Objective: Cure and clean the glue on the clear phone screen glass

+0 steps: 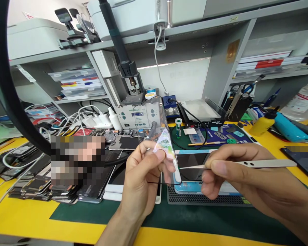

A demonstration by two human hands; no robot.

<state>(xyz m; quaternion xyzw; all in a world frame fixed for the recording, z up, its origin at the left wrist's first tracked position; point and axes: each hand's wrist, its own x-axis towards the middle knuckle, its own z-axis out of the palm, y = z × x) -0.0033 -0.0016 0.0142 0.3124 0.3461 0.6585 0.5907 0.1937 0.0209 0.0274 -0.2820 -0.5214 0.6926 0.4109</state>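
My left hand (141, 174) is closed on a clear screen-protector film (154, 136), held upright in front of me by its lower edge, with a coloured pull tab (165, 141) at my fingertips. My right hand (228, 174) pinches a pair of metal tweezers (246, 164). Their tip points left and touches the film's right edge near the tab. Behind the film, a phone with a dark screen (192, 160) lies on a blue holder (192, 188) on the green mat.
A pile of phones (41, 184) covers the yellow bench at left. A soldering station (137, 114), chargers with white cables (92, 119), a heating plate (200, 111), a yellow bottle (261, 124) and tools stand behind. A black lamp ring (5, 85) curves at left.
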